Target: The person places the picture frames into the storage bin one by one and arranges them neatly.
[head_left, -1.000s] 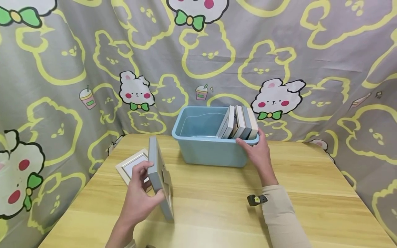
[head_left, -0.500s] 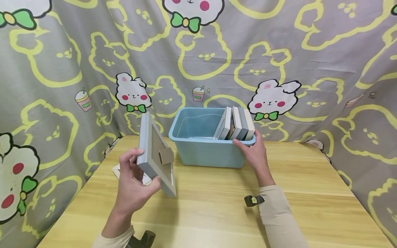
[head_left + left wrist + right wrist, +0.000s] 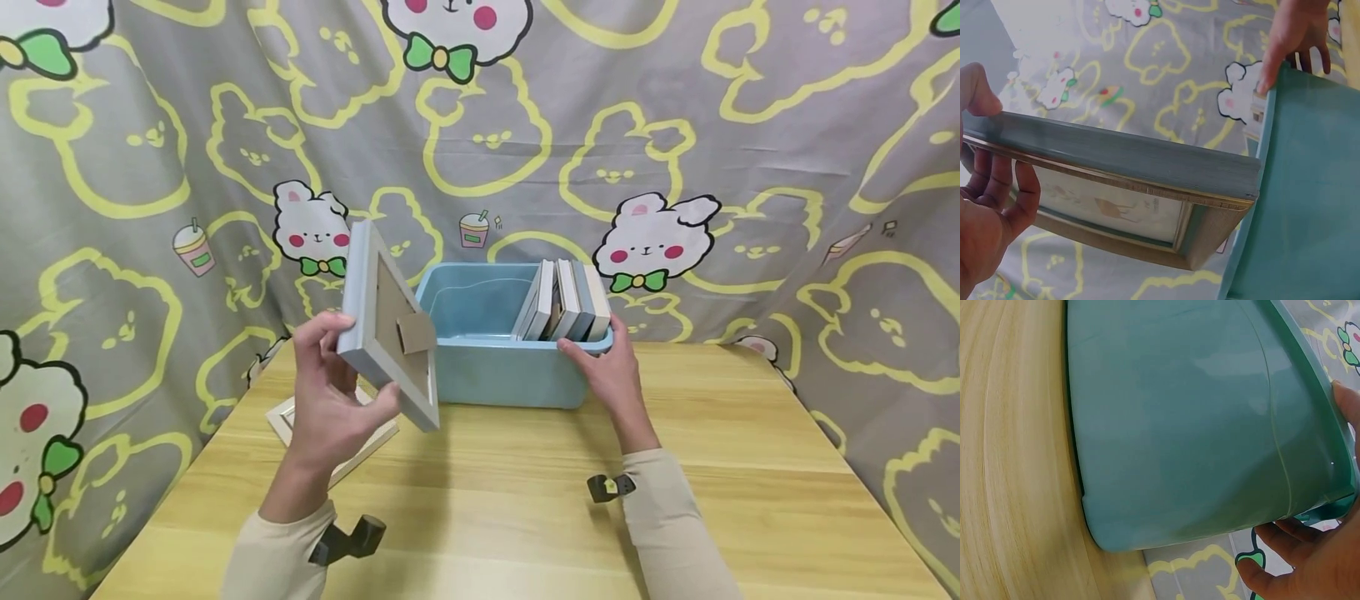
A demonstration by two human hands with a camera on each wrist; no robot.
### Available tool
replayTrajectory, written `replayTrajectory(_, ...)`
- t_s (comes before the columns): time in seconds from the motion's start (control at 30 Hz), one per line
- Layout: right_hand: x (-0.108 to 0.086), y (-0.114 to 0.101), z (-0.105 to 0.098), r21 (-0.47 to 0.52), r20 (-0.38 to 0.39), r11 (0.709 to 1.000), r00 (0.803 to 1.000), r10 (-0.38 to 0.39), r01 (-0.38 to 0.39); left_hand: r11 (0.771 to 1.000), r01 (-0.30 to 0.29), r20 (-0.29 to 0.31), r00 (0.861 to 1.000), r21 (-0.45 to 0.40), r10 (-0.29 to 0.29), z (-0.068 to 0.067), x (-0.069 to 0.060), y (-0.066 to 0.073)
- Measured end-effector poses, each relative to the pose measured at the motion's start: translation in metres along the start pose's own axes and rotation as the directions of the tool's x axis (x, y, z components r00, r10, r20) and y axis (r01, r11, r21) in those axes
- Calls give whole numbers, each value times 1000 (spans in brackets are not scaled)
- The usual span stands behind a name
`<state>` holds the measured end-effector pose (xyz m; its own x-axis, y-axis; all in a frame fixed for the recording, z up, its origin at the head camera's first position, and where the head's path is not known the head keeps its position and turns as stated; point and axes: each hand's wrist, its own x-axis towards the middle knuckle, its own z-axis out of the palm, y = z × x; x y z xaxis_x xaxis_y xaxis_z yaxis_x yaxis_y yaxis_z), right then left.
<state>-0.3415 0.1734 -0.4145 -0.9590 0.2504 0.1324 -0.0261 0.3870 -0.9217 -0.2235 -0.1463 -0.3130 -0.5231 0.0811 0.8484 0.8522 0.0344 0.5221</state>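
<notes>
My left hand (image 3: pixel 330 408) grips a grey-blue picture frame (image 3: pixel 390 304) by its near edge, thumb on one side and fingers on the other. The frame is tilted in the air at the bin's left, its brown back and stand flap facing right. In the left wrist view its front shows a pale print (image 3: pixel 1110 203) inside a gold-brown border. At the front right corner of a blue plastic bin (image 3: pixel 510 375), my right hand (image 3: pixel 615 362) holds the rim, thumb in front. Several picture frames (image 3: pixel 566 300) stand on edge, leaning, in the bin's right part.
A cream picture frame (image 3: pixel 375 442) lies flat on the wooden table (image 3: pixel 525 500), partly hidden behind my left hand. Right behind the bin hangs a grey patterned curtain (image 3: pixel 517 167), which also runs along both sides.
The left hand has lifted the grey-blue picture frame up and towards the bin, turning its back more into sight. The right hand keeps its hold on the rim.
</notes>
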Motion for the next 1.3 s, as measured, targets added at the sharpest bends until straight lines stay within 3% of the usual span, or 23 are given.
replayTrajectory(0.23, 3, -2, 0, 0, 1, 1000, 1000, -3, 3, 998, 69, 26, 997, 0, -69, 4, 26, -9)
replayTrajectory(0.57, 3, -3, 2, -6, -2, 1000, 1000, -16, 16, 993, 121, 20, 992, 8, -122, 11, 62, -25)
replayTrajectory(0.83, 2, -3, 2, 0, -2, 1000, 1000, -23, 23, 984, 168, 24, 985, 52, -170, 20, 74, -39)
replayTrajectory(1.3, 0, 1, 2, -14, -6, 1000, 1000, 6, -6, 990, 141, 41, 989, 32, -142, 43, 100, -61)
